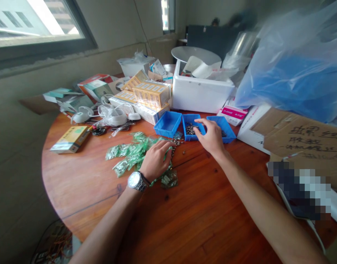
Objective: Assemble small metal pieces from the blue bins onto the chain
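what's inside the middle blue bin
The middle blue bin holds a loose heap of small, metallic-looking parts. The right hand's fingers cover some of its right side, so what lies behind them, or under the top layer, can't be seen.

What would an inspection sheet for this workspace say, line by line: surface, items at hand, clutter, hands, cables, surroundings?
Surface: curved-edged wooden table, with dark knots and a seam.
Items at hand: green-and-clear packets in a loose heap; small metal parts loose beside them; three blue bins in a row, the middle bin holding metal parts.
Clutter: yellow-and-white boxes, a white box and a handwritten-on cardboard box crowd the back and right.
Hands: left hand over the packets, grip unclear; right hand at the middle bin, thumb and forefinger apart.
Cables: white cable at lower right; tangled wires below the table, lower left.
Surroundings: window at upper left.
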The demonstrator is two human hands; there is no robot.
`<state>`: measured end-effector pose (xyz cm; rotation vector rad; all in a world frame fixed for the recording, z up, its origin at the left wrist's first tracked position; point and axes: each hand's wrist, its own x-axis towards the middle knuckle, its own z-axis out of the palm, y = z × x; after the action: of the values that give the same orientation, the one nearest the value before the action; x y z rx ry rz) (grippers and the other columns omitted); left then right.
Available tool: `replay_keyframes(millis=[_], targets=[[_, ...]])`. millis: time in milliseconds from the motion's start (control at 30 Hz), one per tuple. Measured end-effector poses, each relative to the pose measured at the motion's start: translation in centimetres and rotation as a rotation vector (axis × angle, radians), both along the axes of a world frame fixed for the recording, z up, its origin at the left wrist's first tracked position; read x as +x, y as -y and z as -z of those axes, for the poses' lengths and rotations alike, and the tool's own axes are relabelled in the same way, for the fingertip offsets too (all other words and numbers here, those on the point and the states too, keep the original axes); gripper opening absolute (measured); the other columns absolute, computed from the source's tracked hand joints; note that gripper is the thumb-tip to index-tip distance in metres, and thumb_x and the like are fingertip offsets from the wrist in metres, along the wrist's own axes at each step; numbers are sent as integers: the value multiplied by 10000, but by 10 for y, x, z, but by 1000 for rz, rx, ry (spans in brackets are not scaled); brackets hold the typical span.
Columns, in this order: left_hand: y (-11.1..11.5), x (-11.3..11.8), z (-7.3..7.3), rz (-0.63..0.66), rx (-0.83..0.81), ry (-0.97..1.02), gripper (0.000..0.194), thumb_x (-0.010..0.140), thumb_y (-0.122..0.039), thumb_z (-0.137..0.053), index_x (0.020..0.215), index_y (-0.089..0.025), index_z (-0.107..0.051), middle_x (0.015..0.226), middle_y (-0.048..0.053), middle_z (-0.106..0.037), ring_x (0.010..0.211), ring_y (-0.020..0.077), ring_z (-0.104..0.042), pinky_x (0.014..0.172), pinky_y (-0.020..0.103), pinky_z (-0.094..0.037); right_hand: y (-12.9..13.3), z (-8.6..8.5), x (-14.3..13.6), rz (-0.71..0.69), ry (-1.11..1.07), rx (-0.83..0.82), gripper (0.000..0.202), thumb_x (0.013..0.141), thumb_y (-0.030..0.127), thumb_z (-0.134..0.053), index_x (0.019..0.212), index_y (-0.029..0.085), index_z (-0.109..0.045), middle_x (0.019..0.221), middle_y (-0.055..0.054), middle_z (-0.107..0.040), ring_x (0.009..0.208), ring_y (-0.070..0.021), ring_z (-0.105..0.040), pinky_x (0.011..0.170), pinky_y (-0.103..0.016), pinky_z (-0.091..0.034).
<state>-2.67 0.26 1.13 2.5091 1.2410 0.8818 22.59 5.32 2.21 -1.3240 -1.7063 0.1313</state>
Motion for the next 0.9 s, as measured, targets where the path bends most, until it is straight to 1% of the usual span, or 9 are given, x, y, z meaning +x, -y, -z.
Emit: replay_keyframes(millis=[67, 133, 233, 400, 533, 633, 700, 833, 900], targets=[[0, 0, 0, 1, 5, 2, 278, 1067, -200, -450, 1223, -227, -678, 1206, 81, -741, 1137, 262, -695, 1019, 434, -560, 18, 8, -8, -69, -13, -75, 196, 932, 243, -673, 1111, 220, -750, 1002, -89, -804, 878, -266, -713, 881, -399, -556], [0, 0, 0, 0, 13, 2, 279, 1063, -194, -454, 1223, -233, -679, 1204, 78, -743, 1136, 260, -696, 1017, 430, -563, 38, 19, -17, -147, -11, -208, 143, 940, 265, -693, 1074, 242, -738, 855, -42, -776, 733, -225, -688, 743, -349, -538], [0, 1, 0, -2, 13, 3, 274, 1062, -195, -459, 1214, -234, -683, 1204, 78, -743, 1133, 259, -695, 1023, 430, -563, 57, 37, -29, -172, 65, -326, 102, 912, 279, -762, 1003, 259, -721, 770, -13, -741, 683, -212, -669, 670, -326, -486], [0, 2, 0, 2, -1, 2, 280, 1063, -194, -452, 1214, -224, -685, 1204, 84, -742, 1132, 263, -692, 1024, 433, -560, 57, 51, -37, -96, 171, -338, 139, 879, 260, -832, 954, 249, -715, 888, -43, -766, 730, -214, -668, 678, -325, -465], [0, 1, 1, 4, -3, 2, 276, 1063, -192, -455, 1217, -220, -681, 1229, 84, -738, 1143, 264, -691, 1034, 440, -556, 54, 55, -35, -123, 132, -321, 65, 910, 178, -755, 916, 237, -728, 910, -55, -765, 727, -208, -661, 691, -327, -482], [0, 0, 1, 7, -6, 1, 280, 1070, -195, -447, 1226, -216, -679, 1225, 87, -738, 1150, 267, -688, 1036, 447, -554, 57, 55, -33, -189, -3, -289, 79, 927, 177, -697, 918, 228, -756, 883, -60, -768, 742, -220, -674, 716, -344, -513], [0, 0, 1, 7, -6, 2, 279, 1074, -200, -446, 1229, -220, -677, 1228, 87, -738, 1154, 266, -687, 1039, 448, -553, 59, 54, -32, -236, -144, -308, 84, 937, 240, -700, 937, 236, -784, 874, -59, -781, 743, -230, -689, 710, -353, -530], [0, 0, 0, 6, -6, 0, 279, 1073, -196, -447, 1233, -227, -674, 1228, 83, -738, 1151, 263, -692, 1036, 444, -556, 60, 52, -30, -330, -517, -442, 172, 910, 392, -765, 983, 248, -823, 971, -70, -819, 848, -253, -737, 748, -363, -564], [0, 0, 0, 7, -2, 2, 282, 1066, -186, -451, 1233, -230, -674, 1225, 81, -739, 1152, 261, -693, 1034, 439, -559, 58, 51, -29, -361, -720, -509, 233, 863, 437, -815, 989, 241, -830, 972, -70, -817, 838, -235, -721, 744, -351, -559]])
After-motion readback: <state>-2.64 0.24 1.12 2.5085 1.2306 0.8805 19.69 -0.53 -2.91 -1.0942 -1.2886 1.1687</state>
